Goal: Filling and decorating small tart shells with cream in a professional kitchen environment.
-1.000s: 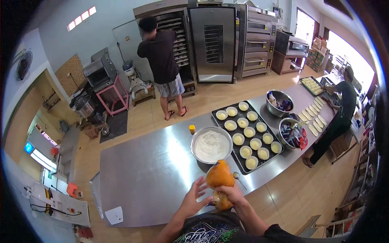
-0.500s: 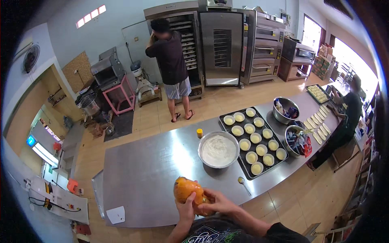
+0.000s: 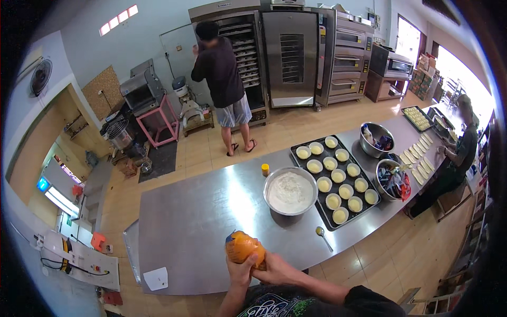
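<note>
Low in the picture, near the front edge of the steel table (image 3: 185, 227), both my hands grip a plump plastic bag of orange filling (image 3: 244, 244). My left hand (image 3: 237, 272) is closed round its left side, thumb over the front; my right hand (image 3: 275, 269) is wrapped round its lower right part. Beyond the bag stands a steel bowl of white powder (image 3: 290, 193). A spoon (image 3: 325, 238) lies to its right, and a small yellow container (image 3: 265, 169) behind it. A black tray (image 3: 362, 210) holds several white cups with pale yellow contents.
Two more steel bowls (image 3: 391, 190) with plastic packs sit right of the tray, before rows of pale elongated pieces (image 3: 417, 158). A co-worker (image 3: 459, 148) works at the far right end. Another person (image 3: 216, 71) stands at an open rack cabinet. A white card (image 3: 156, 278) lies front left.
The orange bag has moved down and left from beside the bowl. My left hand, open a second ago, has closed on it. The co-worker at the right has shifted slightly.
</note>
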Demonstrator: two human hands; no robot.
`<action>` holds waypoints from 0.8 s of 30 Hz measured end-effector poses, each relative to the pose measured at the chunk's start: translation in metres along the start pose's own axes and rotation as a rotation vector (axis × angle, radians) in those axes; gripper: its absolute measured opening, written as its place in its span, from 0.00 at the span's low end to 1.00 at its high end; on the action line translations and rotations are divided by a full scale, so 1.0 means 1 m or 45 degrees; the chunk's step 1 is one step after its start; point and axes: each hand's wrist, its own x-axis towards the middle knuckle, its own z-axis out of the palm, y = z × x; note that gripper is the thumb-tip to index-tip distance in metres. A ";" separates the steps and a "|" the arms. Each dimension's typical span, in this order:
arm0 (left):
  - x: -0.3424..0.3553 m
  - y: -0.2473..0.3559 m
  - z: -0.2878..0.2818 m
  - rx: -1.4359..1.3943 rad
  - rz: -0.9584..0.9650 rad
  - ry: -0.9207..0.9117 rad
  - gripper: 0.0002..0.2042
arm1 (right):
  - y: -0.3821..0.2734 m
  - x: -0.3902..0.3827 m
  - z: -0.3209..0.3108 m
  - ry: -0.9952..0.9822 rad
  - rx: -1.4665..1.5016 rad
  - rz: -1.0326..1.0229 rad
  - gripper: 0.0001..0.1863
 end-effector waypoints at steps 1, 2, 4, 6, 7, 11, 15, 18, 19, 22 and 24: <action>0.000 0.002 0.005 -0.037 -0.029 0.022 0.30 | -0.002 -0.001 0.000 0.040 -0.109 0.003 0.38; 0.001 0.003 0.007 -0.075 -0.057 0.044 0.30 | -0.003 -0.001 -0.001 0.080 -0.218 0.007 0.38; 0.002 0.002 0.012 -0.146 -0.067 0.035 0.30 | -0.002 -0.001 -0.001 0.098 -0.253 0.002 0.37; 0.004 0.000 0.015 -0.289 -0.086 0.023 0.29 | 0.001 -0.002 -0.002 0.126 -0.321 -0.007 0.36; 0.005 -0.001 0.017 -0.360 -0.095 0.018 0.29 | 0.001 -0.002 -0.002 0.140 -0.356 -0.013 0.35; 0.012 -0.014 0.012 -0.329 -0.006 -0.010 0.29 | -0.001 -0.008 -0.002 0.216 -0.047 -0.033 0.34; 0.019 -0.017 0.006 -0.311 0.061 -0.042 0.28 | 0.012 -0.006 0.003 0.294 0.195 -0.238 0.33; 0.021 -0.013 0.004 -0.301 0.102 -0.058 0.27 | 0.016 -0.004 0.003 0.337 0.335 -0.438 0.32; 0.018 -0.010 0.005 -0.296 0.063 -0.069 0.27 | 0.012 -0.006 0.002 0.297 0.342 -0.357 0.32; 0.011 0.002 0.008 -0.280 -0.049 -0.093 0.26 | 0.003 -0.012 -0.002 0.165 0.355 -0.114 0.31; 0.009 0.005 0.009 -0.302 -0.041 -0.059 0.27 | 0.004 -0.011 -0.002 0.133 0.331 -0.098 0.30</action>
